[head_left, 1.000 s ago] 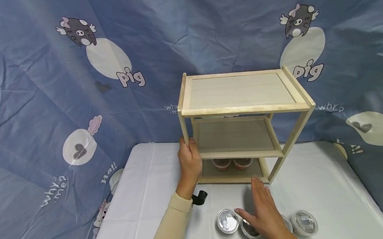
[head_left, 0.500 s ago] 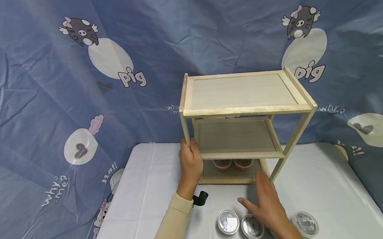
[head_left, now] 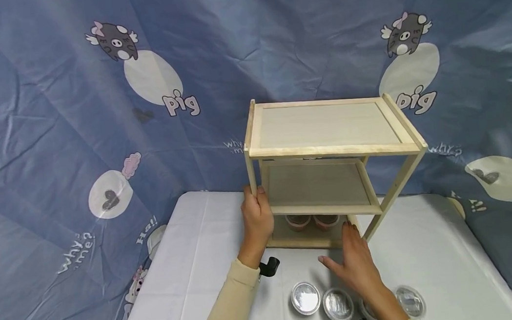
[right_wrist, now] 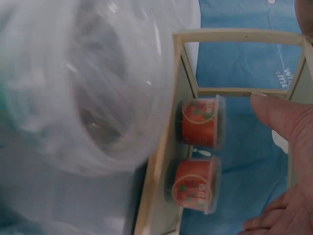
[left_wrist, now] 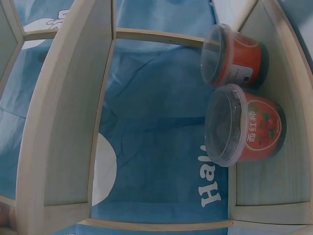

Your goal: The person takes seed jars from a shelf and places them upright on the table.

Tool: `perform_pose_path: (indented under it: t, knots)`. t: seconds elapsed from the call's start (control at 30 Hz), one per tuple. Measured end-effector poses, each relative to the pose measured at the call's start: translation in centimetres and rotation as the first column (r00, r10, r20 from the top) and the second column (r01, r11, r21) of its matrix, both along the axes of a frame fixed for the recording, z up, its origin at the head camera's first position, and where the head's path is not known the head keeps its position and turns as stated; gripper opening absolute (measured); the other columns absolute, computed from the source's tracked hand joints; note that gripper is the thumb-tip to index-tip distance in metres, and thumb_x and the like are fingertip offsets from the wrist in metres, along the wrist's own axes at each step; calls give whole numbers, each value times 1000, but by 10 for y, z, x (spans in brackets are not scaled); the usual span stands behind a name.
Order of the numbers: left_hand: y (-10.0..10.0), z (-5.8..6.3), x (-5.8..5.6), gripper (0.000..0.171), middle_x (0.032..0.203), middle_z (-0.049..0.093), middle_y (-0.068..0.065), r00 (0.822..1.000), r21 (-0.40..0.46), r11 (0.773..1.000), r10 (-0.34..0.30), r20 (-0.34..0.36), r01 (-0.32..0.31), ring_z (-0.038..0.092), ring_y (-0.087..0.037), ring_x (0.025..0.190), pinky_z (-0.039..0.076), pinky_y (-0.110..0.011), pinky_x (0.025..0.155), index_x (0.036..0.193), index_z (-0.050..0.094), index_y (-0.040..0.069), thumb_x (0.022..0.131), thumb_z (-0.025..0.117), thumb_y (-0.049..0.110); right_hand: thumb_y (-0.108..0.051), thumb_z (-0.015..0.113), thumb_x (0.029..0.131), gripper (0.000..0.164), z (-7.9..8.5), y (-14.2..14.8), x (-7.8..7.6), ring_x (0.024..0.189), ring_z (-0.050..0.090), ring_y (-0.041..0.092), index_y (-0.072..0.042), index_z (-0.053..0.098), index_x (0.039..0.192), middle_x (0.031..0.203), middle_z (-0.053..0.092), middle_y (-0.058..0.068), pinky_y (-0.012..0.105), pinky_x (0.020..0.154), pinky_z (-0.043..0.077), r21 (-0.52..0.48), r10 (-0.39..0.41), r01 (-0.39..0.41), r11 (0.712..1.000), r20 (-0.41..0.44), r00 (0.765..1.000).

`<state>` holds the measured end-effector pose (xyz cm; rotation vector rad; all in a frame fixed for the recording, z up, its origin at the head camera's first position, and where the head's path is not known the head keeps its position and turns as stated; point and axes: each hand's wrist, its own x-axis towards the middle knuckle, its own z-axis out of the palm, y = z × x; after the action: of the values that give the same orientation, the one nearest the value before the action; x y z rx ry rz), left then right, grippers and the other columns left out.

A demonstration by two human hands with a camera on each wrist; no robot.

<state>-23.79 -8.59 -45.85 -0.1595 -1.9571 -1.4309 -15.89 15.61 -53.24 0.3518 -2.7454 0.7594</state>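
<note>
A pale wooden three-tier shelf (head_left: 324,126) stands on the table. My left hand (head_left: 257,222) grips its left front post, the thumb on the near side. My right hand (head_left: 360,266) reaches low to the shelf's right front, its fingers extended and thumb spread wide, holding nothing. The fingertips overlap the bottom tier's right end in the head view. On that tier sit two red-labelled plastic tubs with clear lids, a nearer tub (left_wrist: 261,127) and another tub (left_wrist: 244,58) beside it. The middle tier (head_left: 319,183) between is bare.
Several clear-lidded tubs stand on the white tablecloth (head_left: 210,280) in front of the shelf: a left tub (head_left: 306,299), a middle tub (head_left: 338,305) and a right tub (head_left: 411,301); another is partly hidden by the right wrist. A blue printed curtain (head_left: 214,59) hangs behind.
My right hand has moved forward and slightly right, from over the tubs to the bottom tier's right end. The left hand keeps its grip on the post.
</note>
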Motion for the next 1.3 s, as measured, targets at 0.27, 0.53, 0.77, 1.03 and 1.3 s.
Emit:
perform_pose_path:
  t: [0.27, 0.53, 0.77, 1.03, 1.3]
  knots:
    - [0, 2, 1, 24, 62, 36, 0, 1000, -1, 1000, -10, 14, 10, 33, -13, 48, 31, -30, 42, 92, 44, 8, 105, 38, 26, -46, 82, 73, 111, 2, 0, -15, 133, 29, 50, 8, 20, 148, 144, 33, 33, 70, 99, 25, 3, -6, 6, 1000, -22, 1000]
    - [0, 5, -2, 24, 61, 34, 0, 1000, 6, 1000, -15, -2, 15, 31, -13, 47, 30, -29, 41, 90, 42, 8, 105, 37, 26, -45, 82, 73, 110, -2, -2, -33, 127, 36, 51, 12, 22, 146, 141, 35, 36, 67, 97, 30, 8, 2, -1, 1000, -51, 999]
    - [0, 4, 0, 25, 62, 34, 0, 999, 12, 1000, -26, 20, 26, 32, -13, 49, 31, -29, 42, 91, 42, 8, 105, 37, 28, -44, 82, 73, 109, -2, -2, -40, 122, 42, 50, 7, 23, 147, 140, 39, 33, 61, 98, 33, -20, -16, 15, 1000, -30, 999]
    - [-1, 1, 0, 25, 62, 35, -1, 999, 7, 1000, -25, 22, 25, 33, -14, 49, 31, -30, 43, 93, 43, 8, 105, 36, 29, -47, 81, 74, 105, -1, 0, -43, 118, 45, 52, 9, 26, 145, 135, 42, 35, 62, 97, 33, 2, -24, 24, 1000, 19, 1000]
    - [-1, 1, 1, 25, 59, 35, 0, 999, 8, 1000, -29, 17, 29, 31, -13, 44, 29, -29, 38, 90, 42, 8, 105, 37, 28, -46, 78, 77, 102, -4, 4, -50, 116, 44, 56, 12, 27, 143, 135, 41, 36, 62, 96, 36, -2, -38, 38, 999, 78, 996]
